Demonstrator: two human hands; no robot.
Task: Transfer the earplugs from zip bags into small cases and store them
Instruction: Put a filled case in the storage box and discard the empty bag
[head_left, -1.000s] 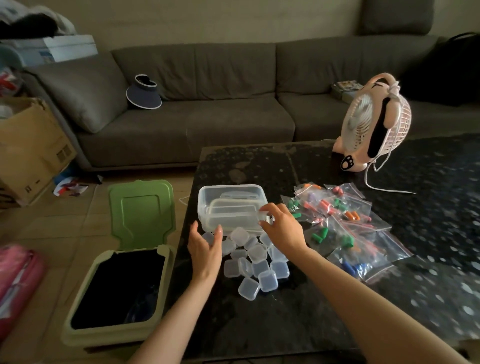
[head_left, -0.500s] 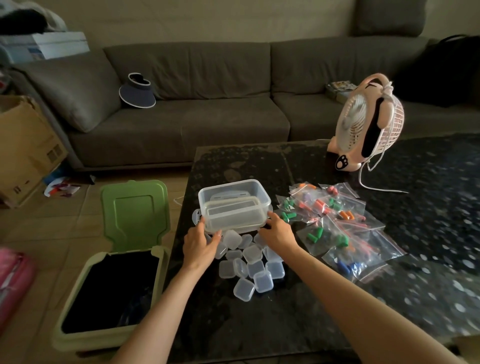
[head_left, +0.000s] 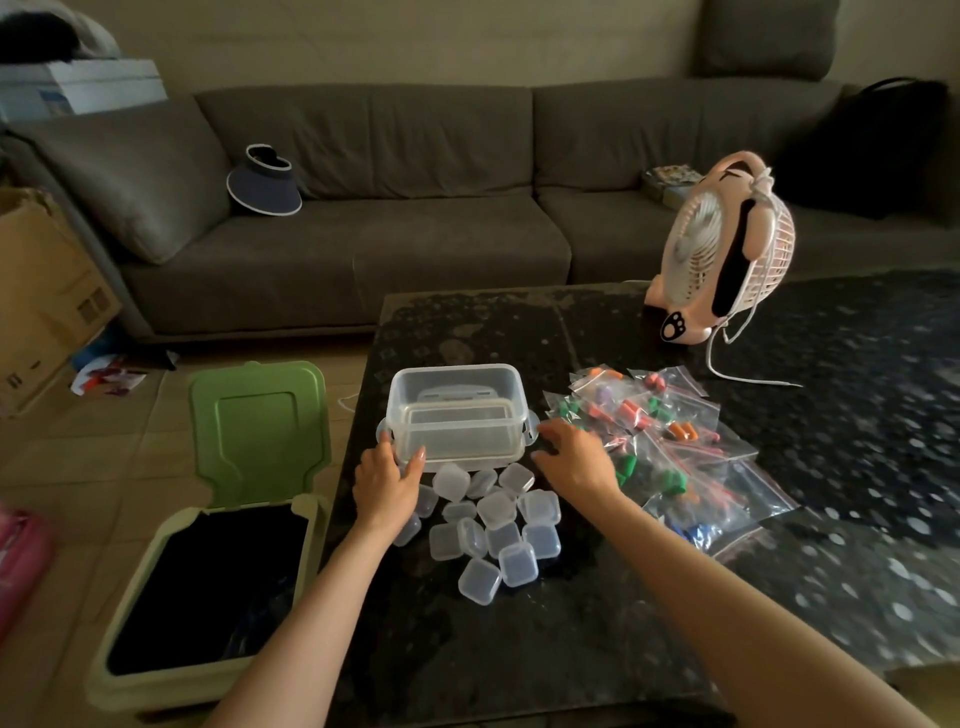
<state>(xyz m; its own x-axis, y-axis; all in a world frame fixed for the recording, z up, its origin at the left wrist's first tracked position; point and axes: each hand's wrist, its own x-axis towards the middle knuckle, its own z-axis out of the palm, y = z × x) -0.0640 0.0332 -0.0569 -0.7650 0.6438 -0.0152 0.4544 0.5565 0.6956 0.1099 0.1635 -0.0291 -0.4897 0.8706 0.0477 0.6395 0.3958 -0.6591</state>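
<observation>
A clear plastic storage box with a lid lying inside it stands on the dark table. My left hand grips its front left corner between thumb and fingers. My right hand hovers with relaxed, spread fingers just right of the box's side latch, over the edge of the bags, and holds nothing. Several small clear cases, all closed, lie heaped in front of the box between my hands. To the right lies a pile of zip bags with orange, green, purple and blue earplugs inside.
A green bin with its lid up stands on the floor against the table's left edge. A pink desk fan and its cord occupy the table's far right. A sofa runs behind, with a cardboard box at far left.
Both hands closed in on the storage box from its sides. My left hand now holds its corner, and my right hand has come off it toward the bags.
</observation>
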